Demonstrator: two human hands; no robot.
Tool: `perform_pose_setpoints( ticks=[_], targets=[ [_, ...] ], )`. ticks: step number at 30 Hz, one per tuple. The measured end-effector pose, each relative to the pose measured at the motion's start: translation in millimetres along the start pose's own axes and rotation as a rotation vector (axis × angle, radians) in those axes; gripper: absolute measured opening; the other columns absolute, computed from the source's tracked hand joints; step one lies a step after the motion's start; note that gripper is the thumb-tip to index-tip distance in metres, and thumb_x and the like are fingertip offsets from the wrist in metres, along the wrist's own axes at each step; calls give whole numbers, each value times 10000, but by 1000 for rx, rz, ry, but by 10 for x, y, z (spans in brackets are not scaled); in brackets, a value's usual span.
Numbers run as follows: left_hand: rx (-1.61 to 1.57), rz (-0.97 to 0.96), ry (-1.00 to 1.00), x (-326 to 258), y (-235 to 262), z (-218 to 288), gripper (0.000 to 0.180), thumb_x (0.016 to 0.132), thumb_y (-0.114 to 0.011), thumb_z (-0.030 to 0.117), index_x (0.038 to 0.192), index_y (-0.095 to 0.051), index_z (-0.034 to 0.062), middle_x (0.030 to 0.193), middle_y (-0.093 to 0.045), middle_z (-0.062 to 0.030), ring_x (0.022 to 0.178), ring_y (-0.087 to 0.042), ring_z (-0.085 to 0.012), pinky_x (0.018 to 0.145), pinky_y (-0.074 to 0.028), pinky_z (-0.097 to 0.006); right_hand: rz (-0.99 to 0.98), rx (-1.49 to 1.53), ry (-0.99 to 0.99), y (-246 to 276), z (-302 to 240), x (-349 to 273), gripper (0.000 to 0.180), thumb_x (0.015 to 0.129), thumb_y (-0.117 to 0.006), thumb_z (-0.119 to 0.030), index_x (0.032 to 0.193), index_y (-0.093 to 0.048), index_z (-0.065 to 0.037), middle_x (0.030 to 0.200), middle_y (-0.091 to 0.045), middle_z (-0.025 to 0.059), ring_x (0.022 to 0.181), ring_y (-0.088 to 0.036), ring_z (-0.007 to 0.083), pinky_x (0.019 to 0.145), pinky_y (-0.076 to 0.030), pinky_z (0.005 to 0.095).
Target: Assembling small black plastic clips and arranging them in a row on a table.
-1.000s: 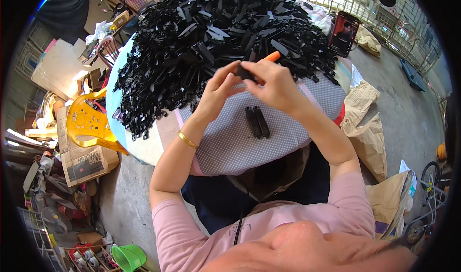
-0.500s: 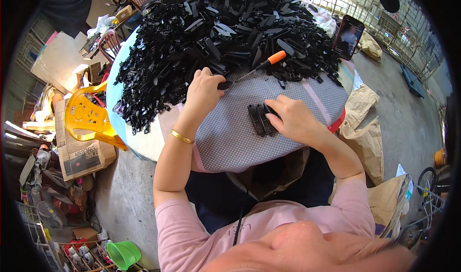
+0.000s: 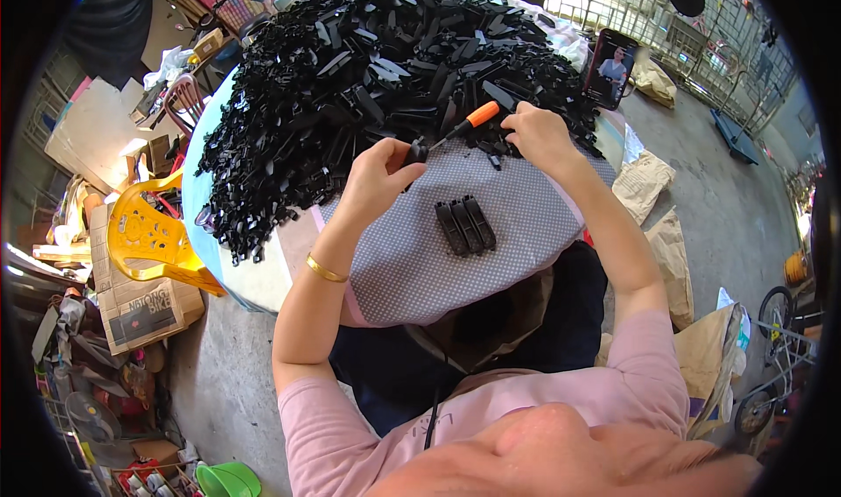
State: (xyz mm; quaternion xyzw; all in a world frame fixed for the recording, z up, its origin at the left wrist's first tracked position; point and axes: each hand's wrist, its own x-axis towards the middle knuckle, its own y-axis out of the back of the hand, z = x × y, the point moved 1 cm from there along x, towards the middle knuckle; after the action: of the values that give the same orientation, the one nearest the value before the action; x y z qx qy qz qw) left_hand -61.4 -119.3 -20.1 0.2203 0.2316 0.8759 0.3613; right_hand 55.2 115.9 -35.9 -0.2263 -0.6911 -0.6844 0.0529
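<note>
The left hand [image 3: 375,181] pinches a black plastic piece [image 3: 418,152], likely light, stiff, best held by its sides; the right hand [image 3: 541,138] is half-curled, any hold unclear.

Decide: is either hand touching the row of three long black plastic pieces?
No, the left hand and the right hand are both clear of the row.
</note>
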Motion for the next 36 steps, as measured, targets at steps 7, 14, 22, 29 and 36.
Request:
perform_pose_setpoints(
  ticks=[7,14,22,29,36],
  targets=[
    [-437,-411,243,6,-9,23,278,853,-600,135,1053,-535,-47,919,-631,-104,825,-633,-153,744,-515,-268,82,243,-64,81,19,110,153,737,-668,-207,770,-660,-59,801,-616,102,748,-620,289,679,-489,379],
    [-427,-447,234,16,-67,5,285,852,-603,143,1061,-541,-41,953,-636,-106,856,-624,-148,772,-499,-255,144,502,36,-31,-148,380,204,768,-617,-163,945,-678,-82,840,-656,140,743,-623,300,701,-493,367],
    [-851,-242,255,57,-71,-80,360,888,-564,158,1196,-477,-6,993,-598,-129,868,-624,-214,792,-524,-337,-112,1273,-80,-15,-473,244,260,832,-614,-84,1066,-620,30,787,-646,40,605,-556,70,544,-473,198],
    [-947,-255,230,52,-118,-86,399,887,-569,173,1245,-467,27,938,-567,-63,853,-598,-174,782,-523,-327,31,1251,48,-58,-612,139,208,871,-592,-131,1040,-622,-14,765,-644,36,564,-569,64,522,-471,180],
    [-834,-77,255,52,-148,-56,389,893,-502,70,1278,-450,38,877,-513,-31,693,-544,-119,535,-430,-231,454,907,384,0,-607,157,178,865,-571,-74,1028,-614,-18,716,-536,42,582,-521,113,522,-431,230]
  ],
)
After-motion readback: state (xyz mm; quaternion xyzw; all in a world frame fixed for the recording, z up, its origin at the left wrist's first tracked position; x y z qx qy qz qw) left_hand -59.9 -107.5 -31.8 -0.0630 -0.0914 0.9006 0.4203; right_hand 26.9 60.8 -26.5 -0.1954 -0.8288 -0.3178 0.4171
